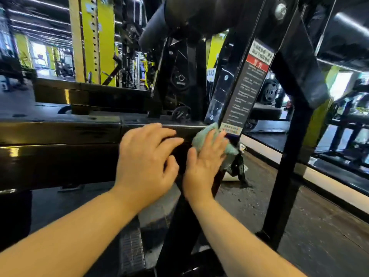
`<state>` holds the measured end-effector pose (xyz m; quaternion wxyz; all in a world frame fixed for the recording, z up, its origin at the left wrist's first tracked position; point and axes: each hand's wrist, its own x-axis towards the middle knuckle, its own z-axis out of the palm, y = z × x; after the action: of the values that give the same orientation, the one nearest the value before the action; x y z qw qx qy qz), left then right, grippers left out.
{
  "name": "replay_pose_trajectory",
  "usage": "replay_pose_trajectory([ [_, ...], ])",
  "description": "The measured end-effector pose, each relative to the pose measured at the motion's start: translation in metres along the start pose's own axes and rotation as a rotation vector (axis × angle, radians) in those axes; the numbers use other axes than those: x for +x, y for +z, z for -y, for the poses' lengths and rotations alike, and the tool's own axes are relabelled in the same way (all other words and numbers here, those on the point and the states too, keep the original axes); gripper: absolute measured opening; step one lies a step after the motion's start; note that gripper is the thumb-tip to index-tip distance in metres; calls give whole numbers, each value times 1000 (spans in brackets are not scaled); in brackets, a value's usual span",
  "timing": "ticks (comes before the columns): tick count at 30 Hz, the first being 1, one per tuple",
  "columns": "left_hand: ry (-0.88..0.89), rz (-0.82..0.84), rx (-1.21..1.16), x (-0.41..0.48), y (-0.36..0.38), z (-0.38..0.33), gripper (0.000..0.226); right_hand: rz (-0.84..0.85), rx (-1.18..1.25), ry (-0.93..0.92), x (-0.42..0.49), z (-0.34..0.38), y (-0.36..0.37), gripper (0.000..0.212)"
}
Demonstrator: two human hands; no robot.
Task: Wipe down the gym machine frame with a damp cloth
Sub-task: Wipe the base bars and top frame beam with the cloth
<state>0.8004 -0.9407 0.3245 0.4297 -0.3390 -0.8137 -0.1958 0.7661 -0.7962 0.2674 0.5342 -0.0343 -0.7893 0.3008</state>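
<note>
A yellow-green perforated post (89, 37) is standing far left, behind the gym machine frame (60, 132), whose glossy black beam is catching reflections. The left hand (146, 162) is resting on that beam, its grip loose and holding nothing. The right hand (203, 164) is pressing the teal cloth (203, 136) with flat fingers (grip not closing) against the joint below a labelled upright (243, 90). Dark speckled floor (309, 216) is lying to the right.
</note>
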Motion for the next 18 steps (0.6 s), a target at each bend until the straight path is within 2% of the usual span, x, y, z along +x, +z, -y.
replay_pose_trajectory([
  [2, -73, -14, 103, -10, -12, 15, 44, 37, -19, -147, -32, 12, 12, 61],
  [5, -126, -37, 214, -33, -36, 46, 48, 100, -46, -248, -55, 52, 34, 59],
  [9, -316, -148, 242, -59, -73, 95, 49, 166, -164, -437, -72, 122, 61, 58],
  [12, -404, -209, 322, -81, -94, 122, 47, 223, -179, -626, -72, 132, 65, 56],
  [14, -467, -256, 338, -93, -106, 132, 48, 186, -215, -591, -63, 110, 58, 55],
  [18, -655, -322, 304, -125, -130, 156, 50, 84, -170, -335, -62, 99, 55, 59],
])
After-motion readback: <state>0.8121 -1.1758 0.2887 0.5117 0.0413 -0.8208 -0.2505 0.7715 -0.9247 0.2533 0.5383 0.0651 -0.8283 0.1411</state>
